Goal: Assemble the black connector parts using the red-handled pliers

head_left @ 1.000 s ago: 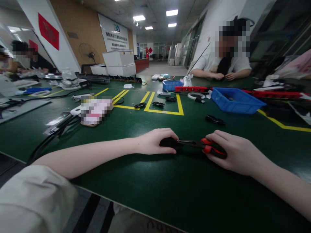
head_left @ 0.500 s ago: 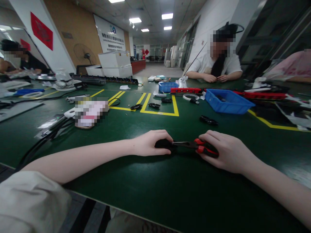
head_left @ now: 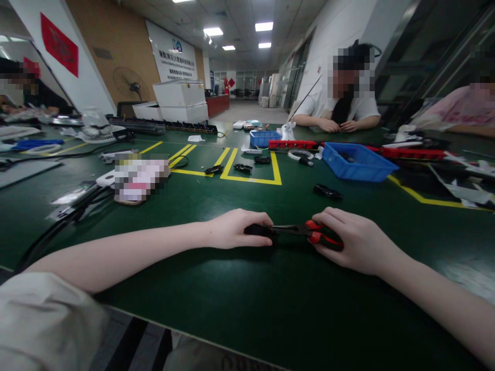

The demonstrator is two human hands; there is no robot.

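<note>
Between the thumb and fingers of my left hand (head_left: 234, 228) is a small black part (head_left: 258, 230), its exact kind too dark to make out. My right hand (head_left: 353, 239) grips long-nose pliers (head_left: 296, 230) by their red and black handles. The pliers' narrow jaws point left and reach the right end of the black part; whether they are clamped on it is not clear. Beyond my right hand, another black part (head_left: 328, 191) lies on the green table (head_left: 216, 299).
Several small black parts, such as this one (head_left: 243, 168), lie by the yellow tape. A blue bin (head_left: 356, 162) stands right, a smaller blue bin (head_left: 265, 138) behind. A phone (head_left: 142, 180) and black cables (head_left: 73, 216) are at left. Co-workers sit across the table.
The whole view has shifted slightly, so things appear a little further left. Both hands keep their hold, with the pliers still at the end of the black part.
</note>
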